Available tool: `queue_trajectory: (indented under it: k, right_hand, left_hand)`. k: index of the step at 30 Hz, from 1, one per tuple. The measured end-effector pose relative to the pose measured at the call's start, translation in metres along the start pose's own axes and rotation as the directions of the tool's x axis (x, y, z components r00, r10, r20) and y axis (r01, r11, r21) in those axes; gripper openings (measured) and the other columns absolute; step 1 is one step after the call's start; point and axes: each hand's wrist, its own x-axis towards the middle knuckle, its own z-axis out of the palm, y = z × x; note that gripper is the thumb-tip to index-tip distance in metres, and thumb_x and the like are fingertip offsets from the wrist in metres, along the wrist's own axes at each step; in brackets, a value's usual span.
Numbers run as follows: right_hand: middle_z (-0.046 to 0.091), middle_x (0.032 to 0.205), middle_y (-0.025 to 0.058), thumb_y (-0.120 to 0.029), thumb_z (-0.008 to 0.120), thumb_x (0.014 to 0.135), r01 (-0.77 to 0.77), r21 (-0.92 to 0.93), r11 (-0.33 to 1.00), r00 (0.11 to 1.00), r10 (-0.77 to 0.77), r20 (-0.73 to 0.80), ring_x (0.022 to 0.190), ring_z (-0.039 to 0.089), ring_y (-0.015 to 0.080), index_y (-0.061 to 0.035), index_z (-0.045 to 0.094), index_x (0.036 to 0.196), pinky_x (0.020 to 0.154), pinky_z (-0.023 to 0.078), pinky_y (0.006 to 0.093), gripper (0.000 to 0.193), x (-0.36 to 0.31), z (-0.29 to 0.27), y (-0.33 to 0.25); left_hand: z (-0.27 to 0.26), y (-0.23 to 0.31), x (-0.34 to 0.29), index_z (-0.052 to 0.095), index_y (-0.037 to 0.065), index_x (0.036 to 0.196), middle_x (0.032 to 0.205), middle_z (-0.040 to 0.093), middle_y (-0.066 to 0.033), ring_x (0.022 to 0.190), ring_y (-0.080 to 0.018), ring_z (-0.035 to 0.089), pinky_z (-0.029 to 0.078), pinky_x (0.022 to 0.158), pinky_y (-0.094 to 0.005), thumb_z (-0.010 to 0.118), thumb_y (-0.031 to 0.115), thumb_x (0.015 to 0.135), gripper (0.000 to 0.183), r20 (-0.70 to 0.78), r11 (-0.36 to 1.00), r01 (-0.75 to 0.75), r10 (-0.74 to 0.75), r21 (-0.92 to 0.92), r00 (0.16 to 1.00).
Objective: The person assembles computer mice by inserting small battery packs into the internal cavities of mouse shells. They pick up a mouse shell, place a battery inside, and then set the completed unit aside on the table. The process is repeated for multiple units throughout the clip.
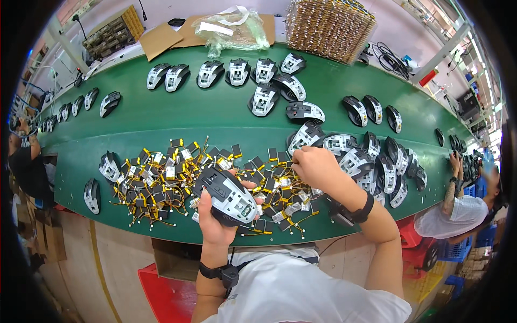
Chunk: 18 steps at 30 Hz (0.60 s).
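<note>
A partly assembled computer mouse (226, 195), black and white with openings in its top, rests in my left hand (216, 229), whose fingers and thumb wrap its sides. It is held above a spread pile of small batteries (156, 185) with yellow tape and thin wires. My right hand (319, 168) is closed in a pinch over the right part of the pile; whatever its fingertips hold is too small or hidden. Just beyond it lies another mouse (305, 137), beside a cluster of similar mice (389, 171).
More mice (209, 74) stand along the far side of the green table (188, 116). Cardboard and a clear plastic bag (239, 35) lie at the back, near a tall stack of trays (328, 29). A red bin (167, 293) sits below. People (458, 212) work at both ends.
</note>
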Motion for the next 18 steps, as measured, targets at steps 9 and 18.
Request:
queue_trajectory:
  k: [9,18]
  right_hand:
    - [0.07,0.078,0.0148,-0.022,0.067,0.081,-0.11,0.195,0.975,0.994,0.109,0.019,0.073,0.068,0.0347,-0.0043,0.068,0.081,0.068,0.055,0.0452,0.018,0.002,-0.005,0.005]
    - [0.068,0.107,0.0172,-0.019,0.071,0.075,-0.02,-0.04,0.999,0.999,0.019,-0.04,0.1,0.064,0.0354,-0.0079,0.066,0.108,0.085,0.053,0.0456,0.035,0.081,-0.06,0.094]
  left_hand:
    - [0.011,-0.01,0.008,0.04,0.001,0.14,0.115,0.061,-0.0245,0.093,-0.0405,0.068,0.062,0.061,-0.0458,0.04,0.062,0.094,0.077,-0.016,0.998,0.021,-0.02,0.062,1.0]
    - [0.021,0.015,0.016,0.043,-0.004,0.138,0.116,0.064,-0.0257,0.095,-0.04,0.069,0.06,0.08,-0.0469,0.058,0.045,0.083,0.075,0.037,0.908,0.065,-0.089,0.414,0.995]
